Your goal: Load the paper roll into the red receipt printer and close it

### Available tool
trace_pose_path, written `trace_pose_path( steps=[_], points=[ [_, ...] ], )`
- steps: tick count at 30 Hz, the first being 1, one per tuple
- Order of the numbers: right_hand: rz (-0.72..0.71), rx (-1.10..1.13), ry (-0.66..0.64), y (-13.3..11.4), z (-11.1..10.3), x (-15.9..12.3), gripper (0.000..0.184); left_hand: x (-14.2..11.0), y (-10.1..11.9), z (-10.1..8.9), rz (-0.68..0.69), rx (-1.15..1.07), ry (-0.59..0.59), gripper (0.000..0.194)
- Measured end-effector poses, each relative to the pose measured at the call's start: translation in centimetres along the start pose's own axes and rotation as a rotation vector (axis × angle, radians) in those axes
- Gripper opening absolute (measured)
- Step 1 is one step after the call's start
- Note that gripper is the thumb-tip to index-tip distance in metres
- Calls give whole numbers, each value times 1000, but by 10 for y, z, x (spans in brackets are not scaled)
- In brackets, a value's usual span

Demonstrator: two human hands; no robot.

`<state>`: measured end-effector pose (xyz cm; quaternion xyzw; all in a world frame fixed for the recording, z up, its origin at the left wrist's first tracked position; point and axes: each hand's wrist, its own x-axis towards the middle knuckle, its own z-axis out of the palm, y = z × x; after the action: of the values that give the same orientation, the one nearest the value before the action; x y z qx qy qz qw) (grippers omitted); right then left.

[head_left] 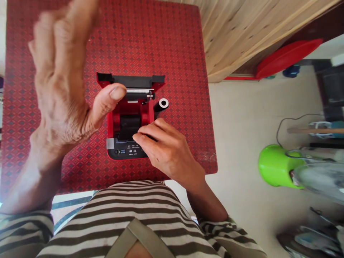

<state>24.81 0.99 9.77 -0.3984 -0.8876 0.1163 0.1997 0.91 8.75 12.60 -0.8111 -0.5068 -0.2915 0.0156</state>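
Note:
A small red and black label printer (126,149) sits on the table with its lid (131,81) raised. Inside its bay lies a black paper roll (130,123), its loose end drawn over the front edge. The fingers of my right hand (170,152) are closed in a pinch at the right side of that loose end, partly covering the control panel. My left hand (64,75) hovers above the table to the left, fingers stretched and thumb apart, holding nothing. The thumb overlaps the printer's left side from this view. Its upper fingers are blurred.
Another black roll with a white core (163,104) rests just right of the printer. Red patterned cloth covers the table (150,39). A beige curtain (236,32) hangs at the upper right. On the floor to the right is a bright green bin (279,166).

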Motion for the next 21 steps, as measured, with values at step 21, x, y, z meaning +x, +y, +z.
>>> trace_pose_path(
  steps=[21],
  points=[
    [56,-61,293,-14,23,-23,17,-95,31,17,361,-104,-109,79]
  ],
)
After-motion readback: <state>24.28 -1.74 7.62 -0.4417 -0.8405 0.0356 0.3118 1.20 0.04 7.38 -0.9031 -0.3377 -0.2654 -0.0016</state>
